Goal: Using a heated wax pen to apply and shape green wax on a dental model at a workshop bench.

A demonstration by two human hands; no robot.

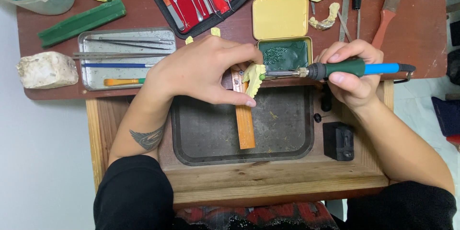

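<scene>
Currently the left hand point(199, 69) pinches a yellow dental cast point(254, 77) between thumb and fingers, just below the open tin point(282, 31) of green wax. Right hand point(352, 74) is closed around a heated pen tool point(350, 69), right of the tin, tip touching the cast.
</scene>
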